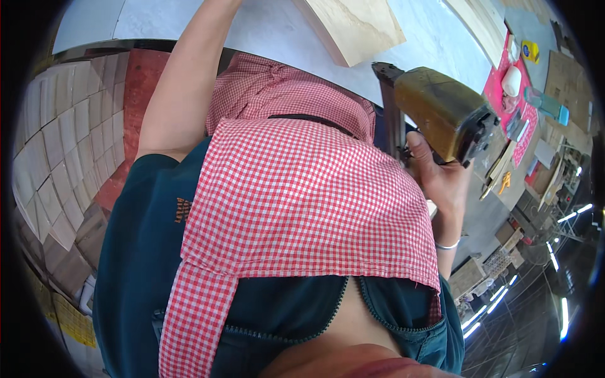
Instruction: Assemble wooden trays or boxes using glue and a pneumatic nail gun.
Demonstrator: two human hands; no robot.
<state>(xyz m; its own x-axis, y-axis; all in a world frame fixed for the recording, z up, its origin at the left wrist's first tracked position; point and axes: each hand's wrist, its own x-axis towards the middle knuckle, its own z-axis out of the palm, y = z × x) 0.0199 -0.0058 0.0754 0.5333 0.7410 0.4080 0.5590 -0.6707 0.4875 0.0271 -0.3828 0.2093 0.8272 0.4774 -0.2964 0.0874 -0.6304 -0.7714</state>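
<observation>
Right hand (pixel 441 179) on olive nail gun (pixel 441 110), yellow packet (pixel 530 51) beyond

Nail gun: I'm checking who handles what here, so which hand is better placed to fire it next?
Right, probably. The right hand already grips the nail gun. The left arm reaches up out of view, its hand unseen.

The right hand (pixel 441 176) grips a worn nail gun (pixel 435 113) above the worktop (pixel 277 31); the left arm reaches up past a plywood piece (pixel 356 25)
</observation>
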